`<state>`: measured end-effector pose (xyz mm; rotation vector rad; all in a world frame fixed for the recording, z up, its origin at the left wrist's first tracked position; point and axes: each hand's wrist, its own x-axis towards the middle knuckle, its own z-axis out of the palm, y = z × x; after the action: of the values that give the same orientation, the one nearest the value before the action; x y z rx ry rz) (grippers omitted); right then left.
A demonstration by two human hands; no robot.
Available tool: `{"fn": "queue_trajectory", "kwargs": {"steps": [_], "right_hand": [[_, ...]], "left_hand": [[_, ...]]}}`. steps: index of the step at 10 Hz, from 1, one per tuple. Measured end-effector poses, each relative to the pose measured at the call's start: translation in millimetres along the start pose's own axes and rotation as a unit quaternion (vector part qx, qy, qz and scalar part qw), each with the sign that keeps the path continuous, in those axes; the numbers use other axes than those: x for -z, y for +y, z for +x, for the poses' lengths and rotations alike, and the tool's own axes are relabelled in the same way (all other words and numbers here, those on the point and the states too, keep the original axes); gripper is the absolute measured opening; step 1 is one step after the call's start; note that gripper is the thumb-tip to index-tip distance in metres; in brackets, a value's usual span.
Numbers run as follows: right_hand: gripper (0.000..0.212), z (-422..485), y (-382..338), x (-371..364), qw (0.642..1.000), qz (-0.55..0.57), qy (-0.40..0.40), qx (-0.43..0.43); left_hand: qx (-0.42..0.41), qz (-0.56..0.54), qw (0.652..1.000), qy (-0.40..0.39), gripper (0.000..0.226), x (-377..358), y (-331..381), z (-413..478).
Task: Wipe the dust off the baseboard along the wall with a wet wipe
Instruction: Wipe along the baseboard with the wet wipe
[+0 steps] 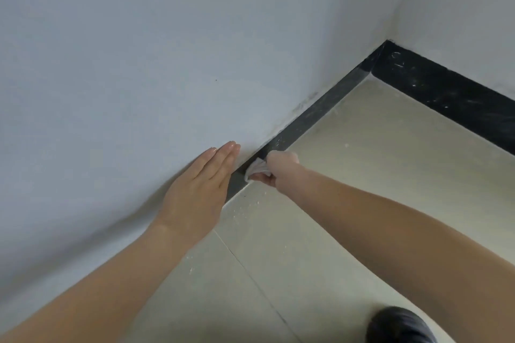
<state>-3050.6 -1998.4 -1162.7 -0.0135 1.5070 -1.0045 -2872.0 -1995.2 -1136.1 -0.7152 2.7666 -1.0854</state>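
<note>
Right hand [278, 168], fingers mostly hidden, clutches the wipe [257, 168] on the baseboard [320, 114]; left hand [200, 186] lies flat on the wall [139, 64]. Speckled floor [362, 175]; shoe [398, 326] cut off lower right.

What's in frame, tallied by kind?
Hands: 2 (left hand, right hand)
Wet wipe: 1, gripped by the right hand
Black baseboard runs: 2 (left run, far run), meeting at the corner
Dark shoe, likely: 1
Total: 6
</note>
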Motion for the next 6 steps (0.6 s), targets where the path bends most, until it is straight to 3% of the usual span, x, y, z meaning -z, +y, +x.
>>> {"fn": "queue_trajectory", "kwargs": {"steps": [1,3,4,5,6], "right_hand": [[0.044,17,-22,28,0.999,0.043,0.008,0.029],[0.011,27,-22,66,0.981,0.187,0.039,0.034],[0.014,17,1,53,0.991,0.115,0.015,-0.064],[0.013,6,21,30,0.989,0.07,-0.058,-0.121],[0.014,3,32,16,0.983,0.071,-0.103,-0.133]], "left_hand": [[0.001,0.018,0.998,-0.059,0.061,8,-4,3],[0.004,0.008,0.997,-0.078,0.066,17,-1,5],[0.012,-0.022,0.995,-0.093,0.069,21,-1,6],[0.026,-0.046,0.994,-0.094,0.064,30,2,7],[0.041,-0.042,0.991,-0.116,0.065,52,2,7]]}}
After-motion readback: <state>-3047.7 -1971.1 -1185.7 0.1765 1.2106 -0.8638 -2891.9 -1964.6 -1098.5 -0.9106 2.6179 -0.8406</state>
